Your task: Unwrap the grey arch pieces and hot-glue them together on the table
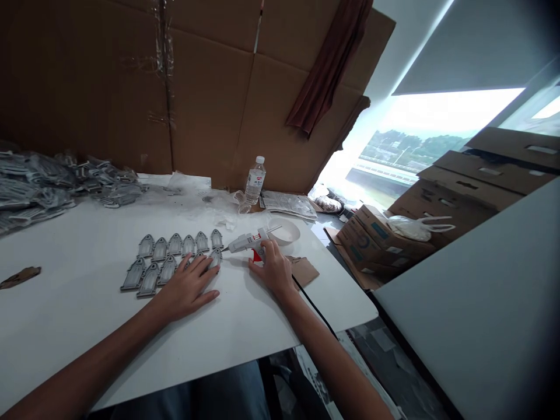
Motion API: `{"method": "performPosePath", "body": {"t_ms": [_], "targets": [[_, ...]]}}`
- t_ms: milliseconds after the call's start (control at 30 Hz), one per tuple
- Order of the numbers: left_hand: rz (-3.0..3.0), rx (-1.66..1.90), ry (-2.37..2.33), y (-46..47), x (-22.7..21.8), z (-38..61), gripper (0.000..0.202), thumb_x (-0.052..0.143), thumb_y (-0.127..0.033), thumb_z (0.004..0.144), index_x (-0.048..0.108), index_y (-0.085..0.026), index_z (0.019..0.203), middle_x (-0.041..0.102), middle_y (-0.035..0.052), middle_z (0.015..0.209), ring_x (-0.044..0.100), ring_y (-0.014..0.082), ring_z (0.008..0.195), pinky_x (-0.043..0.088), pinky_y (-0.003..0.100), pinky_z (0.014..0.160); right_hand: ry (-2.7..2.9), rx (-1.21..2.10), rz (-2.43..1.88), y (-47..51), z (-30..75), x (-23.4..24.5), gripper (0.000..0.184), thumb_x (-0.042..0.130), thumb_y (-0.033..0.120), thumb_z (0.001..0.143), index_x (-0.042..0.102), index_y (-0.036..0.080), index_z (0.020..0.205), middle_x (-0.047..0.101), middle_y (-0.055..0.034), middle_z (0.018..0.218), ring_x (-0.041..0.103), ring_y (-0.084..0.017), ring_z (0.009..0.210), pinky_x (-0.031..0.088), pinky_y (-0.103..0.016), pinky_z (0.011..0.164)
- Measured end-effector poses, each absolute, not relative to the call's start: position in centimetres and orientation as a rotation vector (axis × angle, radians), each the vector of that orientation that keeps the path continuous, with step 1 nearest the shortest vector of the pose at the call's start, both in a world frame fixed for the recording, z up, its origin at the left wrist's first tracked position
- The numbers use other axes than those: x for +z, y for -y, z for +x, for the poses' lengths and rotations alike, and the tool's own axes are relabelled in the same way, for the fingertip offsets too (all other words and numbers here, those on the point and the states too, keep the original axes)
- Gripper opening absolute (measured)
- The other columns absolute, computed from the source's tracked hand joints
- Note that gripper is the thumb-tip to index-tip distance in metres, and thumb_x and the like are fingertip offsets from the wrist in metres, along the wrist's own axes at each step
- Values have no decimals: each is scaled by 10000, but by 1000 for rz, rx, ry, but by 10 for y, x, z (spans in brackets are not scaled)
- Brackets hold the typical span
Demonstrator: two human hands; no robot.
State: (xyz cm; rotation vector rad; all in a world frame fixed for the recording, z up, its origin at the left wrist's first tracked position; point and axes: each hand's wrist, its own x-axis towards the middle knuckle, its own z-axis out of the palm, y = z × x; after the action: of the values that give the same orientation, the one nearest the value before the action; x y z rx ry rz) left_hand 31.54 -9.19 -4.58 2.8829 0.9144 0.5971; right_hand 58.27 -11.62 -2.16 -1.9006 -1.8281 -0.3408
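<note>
My right hand (275, 269) is wrapped round the handle of a white glue gun (245, 241) with a red trigger. The gun's nozzle points left, and its tip is at a small grey arched frame (216, 256). My left hand (189, 288) lies over the front row of these pieces with its fingers spread, covering some of them. Several more grey arched frames (175, 244) stand in a row behind. At the left end of the front row lie others (149, 280), uncovered. A dark cord (315, 306) runs from beneath my right wrist off the table edge.
A water bottle (255, 182) stands at the back near crumpled clear plastic (223, 210). Behind the gun sits a roll of tape (285, 231); a cardboard piece (304, 271) lies beside my right wrist. Grey wrapped parts (39, 186) are heaped at the left. Cardboard (205, 105) walls the back.
</note>
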Motion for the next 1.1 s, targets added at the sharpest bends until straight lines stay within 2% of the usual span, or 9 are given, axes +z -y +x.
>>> {"method": "performPosePath", "body": {"t_ms": [100,367,533,633,800,933,1100], "targets": [[2888,546,-901,92,-45,315,530,383,-527,953,407,-288,1426,443,86,1448,343,308,1363,153,571,1136,1823,-333,-1900,116,582,-21,376,608,404,774,490,207,1072,590,-64,1010,581,-194,773,409,-277,605],[2856,570,-908,91,-45,316,610,373,-549,949,285,-278,1488,376,69,1501,297,302,1393,130,550,1148,1798,-332,-1922,115,583,-22,388,613,409,768,491,206,1076,596,-71,1036,583,-196,775,416,-280,607],[2823,560,-906,90,-47,315,564,381,-536,951,371,-273,1449,424,69,1470,316,298,1384,138,547,1150,1794,-319,-1916,115,582,-22,381,612,401,773,492,203,1076,597,-75,1041,585,-196,778,422,-284,607],[2804,542,-895,90,-44,315,564,375,-532,955,355,-274,1457,419,70,1473,324,298,1379,144,553,1146,1789,-311,-1920,115,582,-21,387,616,398,772,489,201,1080,595,-78,1056,588,-199,795,412,-274,592],[2810,505,-891,91,-39,314,487,378,-536,954,411,-370,1410,360,37,1511,301,310,1391,154,580,1127,1782,-298,-1946,115,581,-19,382,614,405,768,489,204,1069,597,-77,1067,584,-199,794,400,-266,579],[2826,501,-866,91,-41,315,516,370,-534,958,391,-329,1431,377,65,1500,322,306,1377,136,567,1134,1776,-285,-1951,116,581,-18,387,612,401,763,487,207,1073,595,-74,1062,580,-196,786,400,-269,577],[2825,453,-874,91,-43,314,525,353,-539,962,369,-328,1442,366,51,1507,302,311,1387,126,573,1133,1779,-306,-1911,115,582,-19,383,619,395,763,482,201,1065,595,-72,1056,579,-191,787,395,-268,572]]}}
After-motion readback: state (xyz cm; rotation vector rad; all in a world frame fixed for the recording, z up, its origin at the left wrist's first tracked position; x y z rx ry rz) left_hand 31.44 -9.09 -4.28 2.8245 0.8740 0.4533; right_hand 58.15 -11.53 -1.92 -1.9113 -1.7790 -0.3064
